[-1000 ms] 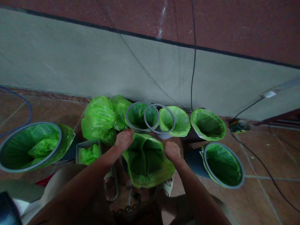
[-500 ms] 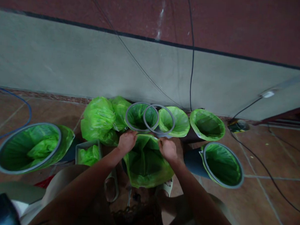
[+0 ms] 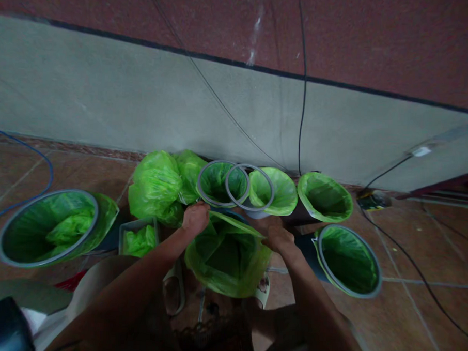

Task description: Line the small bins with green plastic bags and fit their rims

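Note:
Between my legs a green garbage bag (image 3: 229,284) lines a trash can, its edge folded outward over the rim. My left hand (image 3: 196,218) is closed on the bag's far left edge. At the far right edge, my right hand (image 3: 278,237) grips the same bag, drawing the edge taut between the hands. Most of the can under the bag is hidden. Just beyond stand a lined can with a grey ring (image 3: 214,182) on it and a lighter lined can (image 3: 283,193). A loose grey ring (image 3: 272,190) lies across both.
Lined cans stand at the left (image 3: 6,238), the right (image 3: 375,275) and the back right (image 3: 326,197). Stuffed green bags (image 3: 156,185) sit by a small grey bin (image 3: 125,238). A black cable (image 3: 412,266) and a blue cable (image 3: 50,172) cross the tiled floor.
My hands have spread apart, the right one moving rightward and slightly nearer me. The bag's far edge is stretched straighter and its mouth is wider. The view has shifted slightly.

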Demonstrator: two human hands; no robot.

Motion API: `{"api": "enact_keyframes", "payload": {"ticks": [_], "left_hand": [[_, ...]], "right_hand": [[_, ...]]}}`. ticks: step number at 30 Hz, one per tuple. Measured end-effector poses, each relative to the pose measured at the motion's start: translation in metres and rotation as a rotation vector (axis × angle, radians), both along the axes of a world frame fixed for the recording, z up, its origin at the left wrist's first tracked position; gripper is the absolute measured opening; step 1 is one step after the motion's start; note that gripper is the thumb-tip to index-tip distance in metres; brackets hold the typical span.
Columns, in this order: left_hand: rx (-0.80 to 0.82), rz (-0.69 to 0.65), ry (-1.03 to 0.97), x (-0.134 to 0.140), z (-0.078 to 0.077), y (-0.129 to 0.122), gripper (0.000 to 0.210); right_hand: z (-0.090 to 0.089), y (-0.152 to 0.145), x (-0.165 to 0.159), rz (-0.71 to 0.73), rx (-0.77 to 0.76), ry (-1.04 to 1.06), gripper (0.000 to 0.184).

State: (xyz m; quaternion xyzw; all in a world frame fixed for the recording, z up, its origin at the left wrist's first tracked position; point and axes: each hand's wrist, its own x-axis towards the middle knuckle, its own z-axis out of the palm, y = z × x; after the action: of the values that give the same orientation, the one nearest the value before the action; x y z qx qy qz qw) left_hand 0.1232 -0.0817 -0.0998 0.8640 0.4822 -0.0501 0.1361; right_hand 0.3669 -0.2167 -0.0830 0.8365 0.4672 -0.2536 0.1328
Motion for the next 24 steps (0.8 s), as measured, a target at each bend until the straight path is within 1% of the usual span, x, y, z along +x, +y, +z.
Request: {"api": "enact_keyframes", "payload": {"ticks": [2, 3, 5, 6, 7, 8, 9, 10, 13, 18, 22, 24], "left_hand": [[0.006, -0.016, -0.045, 0.004, -0.001, -0.004, 0.03], [0.011, -0.031, -0.06, 0.006, -0.001, -0.006, 0.029], [0.017, -0.075, -0.085, 0.011, 0.001, -0.012, 0.028], [0.016, -0.1, -0.095, 0.014, 0.001, -0.014, 0.027], [0.015, -0.125, -0.104, 0.016, 0.002, -0.017, 0.027], [0.015, -0.147, -0.111, 0.017, 0.003, -0.019, 0.027], [0.016, -0.165, -0.112, 0.019, 0.003, -0.02, 0.027], [0.015, -0.181, -0.107, 0.019, 0.003, -0.021, 0.027], [-0.019, -0.184, -0.059, 0.017, 0.001, -0.02, 0.03], [-0.091, -0.097, 0.027, 0.006, -0.003, -0.009, 0.03], [-0.082, -0.06, 0.073, -0.004, -0.002, 0.001, 0.031], [-0.08, -0.044, 0.077, -0.005, -0.001, 0.004, 0.032]], "right_hand": [[0.005, 0.004, -0.016, 0.048, 0.055, -0.034, 0.065], [0.006, 0.007, -0.025, 0.094, 0.098, -0.025, 0.072], [0.006, 0.013, -0.043, 0.206, 0.246, 0.032, 0.076], [0.004, 0.017, -0.05, 0.248, 0.301, 0.064, 0.073], [0.003, 0.02, -0.056, 0.269, 0.328, 0.087, 0.063], [0.002, 0.022, -0.06, 0.273, 0.334, 0.092, 0.05], [0.001, 0.024, -0.062, 0.262, 0.325, 0.081, 0.038], [0.001, 0.026, -0.063, 0.245, 0.31, 0.066, 0.031], [0.005, 0.028, -0.059, 0.188, 0.276, 0.043, 0.034], [0.01, 0.026, -0.035, 0.114, 0.2, -0.03, 0.036], [0.012, 0.019, -0.013, 0.022, 0.031, -0.043, 0.031], [0.014, 0.015, -0.009, -0.012, -0.062, -0.03, 0.029]]}}
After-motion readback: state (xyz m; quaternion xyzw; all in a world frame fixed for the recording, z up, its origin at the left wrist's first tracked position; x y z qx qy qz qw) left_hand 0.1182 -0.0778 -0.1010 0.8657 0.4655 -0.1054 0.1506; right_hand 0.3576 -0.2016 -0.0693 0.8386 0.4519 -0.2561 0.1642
